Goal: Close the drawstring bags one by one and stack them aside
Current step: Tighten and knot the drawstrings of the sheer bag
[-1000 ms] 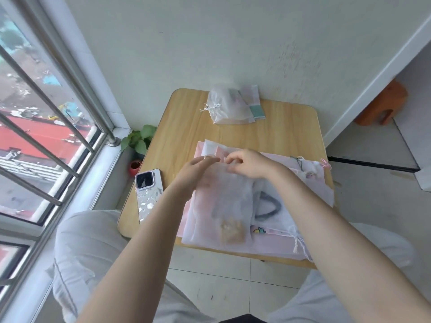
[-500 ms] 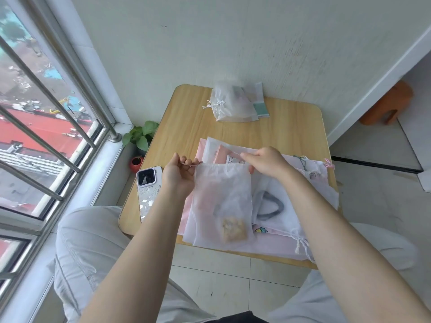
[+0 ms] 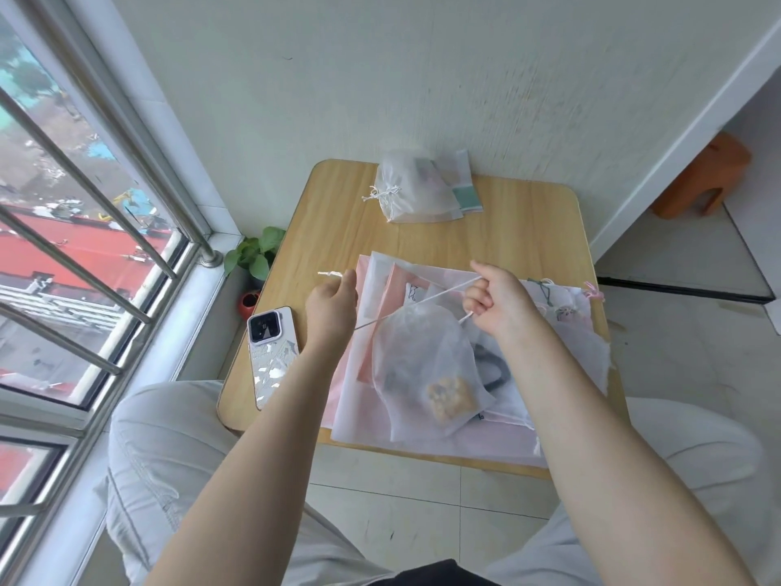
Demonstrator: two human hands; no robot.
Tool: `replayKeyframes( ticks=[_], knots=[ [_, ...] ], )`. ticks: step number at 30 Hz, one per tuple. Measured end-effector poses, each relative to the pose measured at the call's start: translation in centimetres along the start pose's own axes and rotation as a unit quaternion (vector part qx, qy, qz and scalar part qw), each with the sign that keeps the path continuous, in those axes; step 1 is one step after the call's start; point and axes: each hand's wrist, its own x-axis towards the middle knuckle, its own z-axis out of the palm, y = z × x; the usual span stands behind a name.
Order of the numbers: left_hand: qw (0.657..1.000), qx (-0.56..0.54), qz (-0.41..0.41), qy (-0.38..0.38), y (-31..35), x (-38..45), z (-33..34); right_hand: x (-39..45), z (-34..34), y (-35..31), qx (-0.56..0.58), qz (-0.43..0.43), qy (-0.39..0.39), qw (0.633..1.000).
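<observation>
Head view: sheer white bag (image 3: 427, 365) lies atop the pile of open bags (image 3: 363, 399) at table (image 3: 528, 230) centre. Left hand (image 3: 331, 306) pinches one cord (image 3: 367, 325) toward 9 o'clock; right hand (image 3: 501, 304) grips the other cord (image 3: 443, 294) toward 2 o'clock. Advice: pull both evenly outward until the neck gathers fully. Closed bags (image 3: 416, 190) sit at 12 o'clock.

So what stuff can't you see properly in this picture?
- Head view: how many bags lie in the flat pile; they overlap and the right hand covers part.
- What the yellowish lump in the white drawstring bag is; the cloth veils it.
- What the closed bags by the wall hold; too hazy.
- Left hand fingertips on the cord; turned away.
</observation>
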Motion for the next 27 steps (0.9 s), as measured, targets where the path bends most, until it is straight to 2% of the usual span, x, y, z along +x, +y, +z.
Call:
replayKeyframes(
  ticks=[6,10,11,13,15,16,19,22,27],
  knots=[
    [0.999,0.031,0.04,-0.011,1.1,0.6,0.0,0.0,0.6,-0.5,-0.021,0.015,-0.029,0.999],
    [0.998,-0.014,0.062,-0.028,2.4,1.5,-0.2,-0.6,1.2,-2.4,-0.017,0.008,-0.069,0.997],
    [0.998,-0.004,0.055,-0.017,2.5,1.7,-0.3,-0.9,1.3,-2.6,-0.038,-0.007,-0.056,0.998],
    [0.996,0.056,0.067,0.016,2.5,1.7,-0.6,-1.2,1.5,-2.6,-0.181,-0.069,-0.001,0.981],
    [0.982,0.132,0.132,0.001,2.5,1.3,-0.8,-0.9,1.5,-1.9,-0.325,-0.155,0.046,0.932],
    [0.972,0.168,0.161,-0.041,2.6,1.1,-0.7,-0.7,1.6,-1.7,-0.366,-0.194,0.043,0.909],
    [0.922,0.279,0.188,-0.191,2.8,0.3,-0.4,-1.0,2.2,-0.7,-0.488,-0.263,-0.057,0.83],
    [0.889,0.331,0.195,-0.249,3.0,0.2,-0.2,-1.3,3.2,0.4,-0.593,-0.269,-0.151,0.744],
    [0.844,0.434,0.207,-0.235,3.3,0.6,-0.4,-1.4,3.7,1.0,-0.715,-0.211,-0.209,0.633]
  ],
)
